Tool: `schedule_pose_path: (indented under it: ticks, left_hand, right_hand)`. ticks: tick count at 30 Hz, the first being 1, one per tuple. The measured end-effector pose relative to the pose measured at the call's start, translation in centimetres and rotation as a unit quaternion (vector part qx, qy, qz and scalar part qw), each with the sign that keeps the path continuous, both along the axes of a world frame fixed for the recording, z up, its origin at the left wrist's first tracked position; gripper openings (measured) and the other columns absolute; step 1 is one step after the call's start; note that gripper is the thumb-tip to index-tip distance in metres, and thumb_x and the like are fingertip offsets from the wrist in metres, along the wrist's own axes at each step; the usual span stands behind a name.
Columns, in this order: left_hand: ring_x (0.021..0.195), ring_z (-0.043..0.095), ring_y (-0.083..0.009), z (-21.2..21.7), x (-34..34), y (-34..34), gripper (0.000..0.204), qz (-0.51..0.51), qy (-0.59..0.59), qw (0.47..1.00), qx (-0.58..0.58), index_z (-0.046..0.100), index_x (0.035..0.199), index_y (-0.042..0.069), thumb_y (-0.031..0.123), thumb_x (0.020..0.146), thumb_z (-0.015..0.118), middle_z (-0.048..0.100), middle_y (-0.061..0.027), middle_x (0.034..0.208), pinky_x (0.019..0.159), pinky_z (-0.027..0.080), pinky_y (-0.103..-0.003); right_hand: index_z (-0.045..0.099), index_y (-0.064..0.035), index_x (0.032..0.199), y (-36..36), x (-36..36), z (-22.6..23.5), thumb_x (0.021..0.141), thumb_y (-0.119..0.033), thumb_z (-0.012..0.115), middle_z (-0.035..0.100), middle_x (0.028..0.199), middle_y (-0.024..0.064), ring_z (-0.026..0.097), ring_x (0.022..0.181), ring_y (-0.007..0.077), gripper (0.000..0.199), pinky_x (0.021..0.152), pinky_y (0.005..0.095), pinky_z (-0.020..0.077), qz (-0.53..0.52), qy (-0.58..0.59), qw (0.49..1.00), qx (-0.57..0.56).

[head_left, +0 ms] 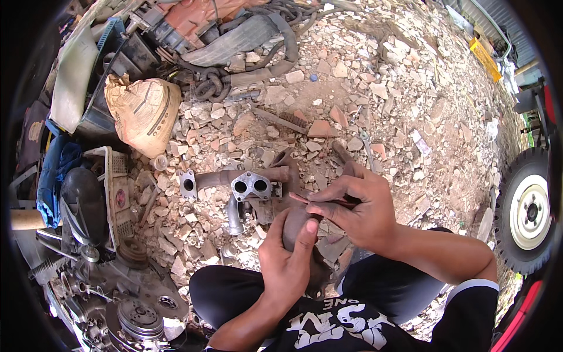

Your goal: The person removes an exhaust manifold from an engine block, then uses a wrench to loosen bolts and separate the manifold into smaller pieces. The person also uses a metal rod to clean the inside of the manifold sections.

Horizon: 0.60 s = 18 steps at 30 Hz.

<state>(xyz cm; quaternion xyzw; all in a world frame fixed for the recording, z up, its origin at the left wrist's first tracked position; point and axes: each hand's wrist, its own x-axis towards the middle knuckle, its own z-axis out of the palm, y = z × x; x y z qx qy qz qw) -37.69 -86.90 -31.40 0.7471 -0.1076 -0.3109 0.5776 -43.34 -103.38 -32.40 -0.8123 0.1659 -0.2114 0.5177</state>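
Left hand (288,258) – grip cupped around dark rounded part (296,226), steadying it | right hand (358,205) – grip pinching thin blade (319,201) against it | manifold (249,186) on rubble beyond

The left hand (287,258) and right hand (358,208) meet above the lap, on a dark metal part (293,226). Just beyond it lies a flanged pipe casting (240,188) on rubble (410,100). A sack (143,111) lies far left; a wheel (528,211) stands right.
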Motion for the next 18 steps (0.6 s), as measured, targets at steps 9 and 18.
schedule_pose_path:
  ticks: [9,18]
  left_hand:
    - [0.08,0.065,-0.0153,0.0,0.1,-0.1,0.057,-0.033,-0.037,0.998,0.031,0.057,0.129,-0.011,0.033,0.096,0.071,0.071,-0.0137,0.09,0.071,0.053,-0.03]
    - [0.082,0.074,-0.026,-0.2,0.0,0.1,0.053,-0.022,-0.074,0.997,0.032,0.059,0.125,-0.01,0.027,0.092,0.077,0.073,-0.023,0.09,0.072,0.057,-0.037]
  right_hand:
    - [0.081,-0.0111,0.093,0.1,-0.3,0.0,0.075,-0.019,0.089,0.061,0.071,0.005,0.056,0.065,0.0171,0.022,0.059,0.0321,0.0454,0.003,0.032,0.999,0.009]
    - [0.081,-0.0105,0.095,0.2,-0.5,-0.2,0.076,-0.018,0.088,0.062,0.072,0.0056,0.056,0.065,0.0159,0.022,0.058,0.0305,0.0444,0.0,0.037,0.999,0.01]
